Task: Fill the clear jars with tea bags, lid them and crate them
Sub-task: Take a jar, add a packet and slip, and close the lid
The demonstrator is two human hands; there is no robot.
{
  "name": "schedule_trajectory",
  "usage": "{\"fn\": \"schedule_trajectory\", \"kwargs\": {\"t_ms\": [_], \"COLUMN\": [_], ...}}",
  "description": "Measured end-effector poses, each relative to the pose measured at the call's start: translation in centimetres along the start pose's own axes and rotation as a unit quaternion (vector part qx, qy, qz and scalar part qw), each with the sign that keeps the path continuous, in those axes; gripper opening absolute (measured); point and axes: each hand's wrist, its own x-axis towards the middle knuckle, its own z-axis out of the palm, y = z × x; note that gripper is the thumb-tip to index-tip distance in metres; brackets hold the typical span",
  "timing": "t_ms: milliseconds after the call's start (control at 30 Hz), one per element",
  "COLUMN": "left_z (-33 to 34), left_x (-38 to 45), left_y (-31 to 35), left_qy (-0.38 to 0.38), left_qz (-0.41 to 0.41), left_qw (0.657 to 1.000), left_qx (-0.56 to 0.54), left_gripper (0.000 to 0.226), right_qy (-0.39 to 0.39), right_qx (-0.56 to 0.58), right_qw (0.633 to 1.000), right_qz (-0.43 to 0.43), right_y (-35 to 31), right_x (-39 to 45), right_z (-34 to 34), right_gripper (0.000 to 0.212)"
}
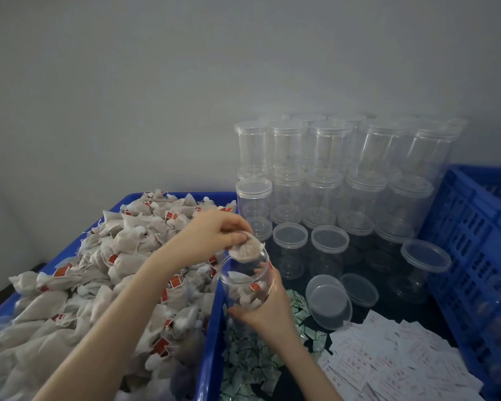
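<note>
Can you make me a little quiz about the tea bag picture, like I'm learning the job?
1. True or false: the jar being filled already has its lid on.
2. Which hand pinches the tea bag over the jar's mouth: A) left hand, B) right hand, C) neither?
3. Fill in: the big heap of tea bags lies in a ____ bin.

Key: 1 false, the mouth is open and a few bags lie inside. 2 A; the right hand holds the jar. 3 blue.
</note>
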Motion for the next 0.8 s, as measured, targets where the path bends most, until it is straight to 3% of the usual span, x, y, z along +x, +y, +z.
{"fn": "schedule_trajectory", "kwargs": {"t_ms": [167, 333, 400, 467, 533, 600, 667, 700, 800], "left_z": [3.1, 4.9, 5.3, 5.3, 4.1, 2.2, 0.5, -0.2, 0.5], "left_x": [1.1, 2.1, 2.1, 2.0, 1.7, 1.7, 1.8, 1.6, 0.3], "left_y": [-0.1, 0.2, -0.1, -0.6, -0.8, -1.7, -4.2, -5.8, -9.6], "left_qy": [-0.073, -0.185, -0.220, -0.241, -0.228, -0.144, -0.041, -0.030, -0.141], "left_qz": [-0.009, -0.043, -0.023, 0.002, 0.010, -0.005, -0.067, -0.125, -0.293], "left_qw": [0.986, 0.919, 0.907, 0.924, 0.953, 0.985, 0.987, 0.962, 0.843], "left_qx": [0.151, 0.346, 0.360, 0.298, 0.201, 0.099, 0.142, 0.239, 0.428], "left_gripper": [0.017, 0.027, 0.030, 0.030, 0.029, 0.023, 0.016, 0.013, 0.026], "right_qy": [0.017, 0.006, 0.008, 0.008, 0.012, 0.016, 0.011, 0.007, 0.002], "right_qx": [-0.014, -0.031, -0.023, -0.017, -0.010, -0.002, 0.000, -0.002, -0.004], "right_qw": [1.000, 1.000, 1.000, 1.000, 1.000, 1.000, 1.000, 1.000, 1.000], "right_qz": [0.004, 0.001, -0.001, -0.002, 0.001, 0.008, 0.013, 0.016, 0.017], "right_y": [0.1, -0.1, 0.1, 0.3, 0.4, 0.5, 0.5, 0.4, 0.2], "right_x": [0.0, 0.1, 0.0, -0.2, -0.3, -0.4, -0.3, -0.3, -0.2], "right_z": [-0.5, -0.6, -0.5, -0.5, -0.6, -0.8, -1.0, -1.1, -1.4], "right_gripper": [0.088, 0.093, 0.089, 0.086, 0.085, 0.085, 0.086, 0.086, 0.087]}}
